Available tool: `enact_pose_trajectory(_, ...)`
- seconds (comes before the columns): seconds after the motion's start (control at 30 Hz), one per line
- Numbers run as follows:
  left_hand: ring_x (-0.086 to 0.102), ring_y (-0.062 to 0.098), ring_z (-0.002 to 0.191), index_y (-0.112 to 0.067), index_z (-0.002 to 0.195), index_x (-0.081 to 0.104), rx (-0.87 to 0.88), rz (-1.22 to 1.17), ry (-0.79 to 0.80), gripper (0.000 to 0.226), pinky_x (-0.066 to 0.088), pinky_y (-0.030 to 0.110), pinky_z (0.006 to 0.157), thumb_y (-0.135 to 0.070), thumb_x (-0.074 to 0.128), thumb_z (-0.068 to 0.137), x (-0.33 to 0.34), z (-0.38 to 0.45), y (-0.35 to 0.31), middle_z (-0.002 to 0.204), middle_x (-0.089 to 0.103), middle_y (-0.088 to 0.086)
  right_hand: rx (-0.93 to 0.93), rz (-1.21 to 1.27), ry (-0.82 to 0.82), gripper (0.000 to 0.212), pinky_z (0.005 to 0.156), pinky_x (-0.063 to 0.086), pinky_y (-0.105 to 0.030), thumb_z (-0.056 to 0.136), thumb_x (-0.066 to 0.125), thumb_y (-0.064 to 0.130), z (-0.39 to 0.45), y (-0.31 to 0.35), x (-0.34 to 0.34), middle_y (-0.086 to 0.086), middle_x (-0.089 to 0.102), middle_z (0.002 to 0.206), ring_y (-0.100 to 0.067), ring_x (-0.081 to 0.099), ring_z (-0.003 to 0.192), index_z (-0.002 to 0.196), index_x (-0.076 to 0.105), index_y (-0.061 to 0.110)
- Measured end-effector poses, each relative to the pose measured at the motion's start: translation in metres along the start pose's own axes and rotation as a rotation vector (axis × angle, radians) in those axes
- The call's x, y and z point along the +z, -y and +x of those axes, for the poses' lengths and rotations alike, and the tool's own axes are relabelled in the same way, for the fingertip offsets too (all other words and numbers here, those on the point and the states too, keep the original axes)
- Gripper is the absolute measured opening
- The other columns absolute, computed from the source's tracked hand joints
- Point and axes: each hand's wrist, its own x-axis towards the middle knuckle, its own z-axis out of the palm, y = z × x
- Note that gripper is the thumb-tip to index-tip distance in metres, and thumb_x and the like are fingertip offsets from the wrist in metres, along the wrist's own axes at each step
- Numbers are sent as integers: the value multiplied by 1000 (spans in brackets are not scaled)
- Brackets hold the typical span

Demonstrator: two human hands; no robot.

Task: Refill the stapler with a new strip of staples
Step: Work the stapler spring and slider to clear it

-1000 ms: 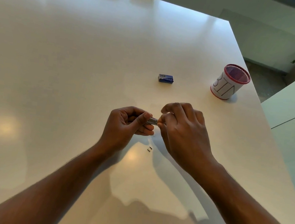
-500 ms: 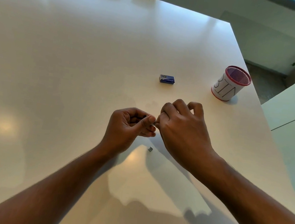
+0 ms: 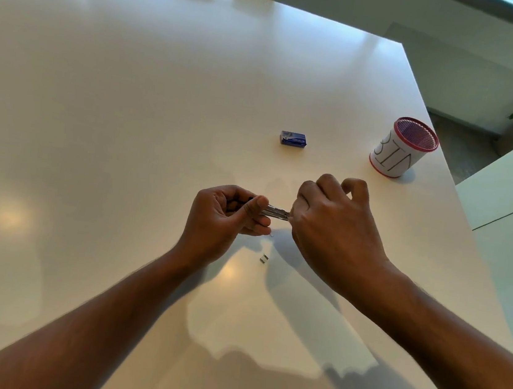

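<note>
1. My left hand (image 3: 226, 219) sits above the middle of the white table (image 3: 129, 114), fingers curled in and thumb pressed across the top of the small stapler (image 3: 274, 212), so it has a firm hold of the dark rear end.
2. The stapler's shiny metal front sticks out to the right of my left thumb, lying roughly level and raised off the tabletop between my two hands.
3. My right hand (image 3: 334, 233) meets the tip of that metal part; its fingers are bent and its thumb side touches the stapler's front end, but the fingertips are hidden behind the hand, so I cannot tell whether they pinch the stapler, a strip, or nothing.
4. A short piece of staples (image 3: 263, 259) lies on the table just below the hands, apart from both.
5. One tiny bright speck (image 3: 272, 235) shows just under my left fingertips; it is too small for me to name.
6. A small blue staple box (image 3: 293, 138) rests flat on the table beyond the hands, well apart from them.
7. Farther right, near the table edge, stands an upright red mesh cup (image 3: 402, 152) wrapped in white paper with hand-drawn letters.
</note>
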Motion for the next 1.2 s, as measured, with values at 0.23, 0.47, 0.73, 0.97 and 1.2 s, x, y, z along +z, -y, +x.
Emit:
enact_pose_trajectory(0.23,79,28,71,-7,97,74,17,5,26,23,66,35,67,-29,72,88,2,-1,1,82,81,9,61,192,-45,23,89,46,-42,99,66,32,0,3,-1,-3,71,113,-23,60,107,111,73,14)
enact_pose_trajectory(0.47,80,27,73,-7,100,73,17,-3,30,25,64,30,67,-29,72,88,1,-4,1,83,81,9,266,640,-88,16,62,40,-18,101,62,29,-4,-2,12,2,69,96,-12,57,77,105,71,16)
enact_pose_trajectory(0.73,80,30,77,-5,102,71,22,-26,31,27,65,33,70,-28,73,88,4,-5,1,86,81,11,393,729,-144,18,66,37,-18,100,65,31,-12,3,10,4,65,102,-9,51,87,104,74,16)
enact_pose_trajectory(0.97,80,31,81,-8,98,68,28,-48,38,21,65,35,74,-25,73,89,5,-7,-1,88,80,13,543,1110,-105,10,62,53,-16,99,68,28,-19,29,14,9,71,78,-6,69,64,92,71,22)
enact_pose_trajectory(1.2,80,29,86,-11,99,70,57,-43,62,18,65,36,77,-24,73,87,6,-9,-2,92,80,12,715,1610,48,17,53,59,-23,101,65,21,-12,27,21,-1,74,68,-18,75,59,86,72,17)
